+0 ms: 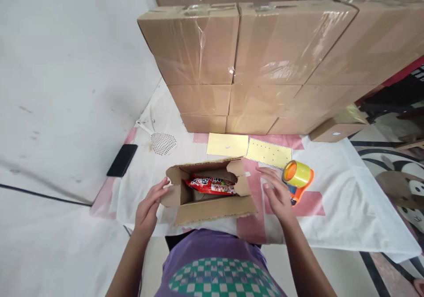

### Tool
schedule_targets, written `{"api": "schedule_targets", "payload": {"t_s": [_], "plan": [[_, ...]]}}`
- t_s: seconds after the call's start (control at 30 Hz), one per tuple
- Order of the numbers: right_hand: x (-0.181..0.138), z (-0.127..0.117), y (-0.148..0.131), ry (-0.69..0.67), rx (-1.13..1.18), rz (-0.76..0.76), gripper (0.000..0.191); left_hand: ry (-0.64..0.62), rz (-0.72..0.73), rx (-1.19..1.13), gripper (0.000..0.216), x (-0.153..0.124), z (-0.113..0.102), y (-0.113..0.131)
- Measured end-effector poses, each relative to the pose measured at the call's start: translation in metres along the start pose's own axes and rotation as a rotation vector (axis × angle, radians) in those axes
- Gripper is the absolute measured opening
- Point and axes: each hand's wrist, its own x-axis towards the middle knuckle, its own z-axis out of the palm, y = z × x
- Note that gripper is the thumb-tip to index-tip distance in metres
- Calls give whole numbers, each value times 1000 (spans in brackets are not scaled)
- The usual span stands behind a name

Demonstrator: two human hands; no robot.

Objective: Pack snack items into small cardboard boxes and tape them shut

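Observation:
An open cardboard box sits on the cloth-covered table in front of me, its flaps folded outward. Inside lies a red food packet with white lettering. My left hand is at the box's left flap, fingertips closed on its edge. To the right of the box, my right hand is held with the fingers apart and nothing in them. Just beyond that hand is an orange tape dispenser carrying a roll of yellow tape.
Taped cardboard boxes are stacked along the back. Before them lie two yellow cards, one dotted with small marks. A white fly swatter and a black phone are at the left, near the white wall. Another small box stands back right.

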Motion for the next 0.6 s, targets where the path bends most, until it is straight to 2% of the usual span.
{"api": "schedule_targets", "payload": {"t_s": [0.1, 0.17, 0.27, 0.33, 0.43, 0.5, 0.6], "plan": [[10, 30, -7, -134, 166, 88, 40, -3, -1, -124, 36, 2, 10, 4], [17, 45, -8, -177, 326, 193, 60, -11, -5, -173, 44, 8, 18, 8], [22, 56, -5, -211, 533, 343, 82, -152, 40, -144, 60, 16, 28, 8], [23, 58, -4, -223, 599, 395, 85, -248, 135, -95, 86, 19, 30, 2], [24, 61, -4, -192, 632, 383, 86, -360, 354, 50, 120, 21, 27, -8], [24, 64, -4, -143, 642, 345, 85, -424, 430, 186, 130, 21, 22, -10], [24, 70, -2, -68, 653, 317, 87, -476, 459, 275, 137, 22, 17, -5]]}}
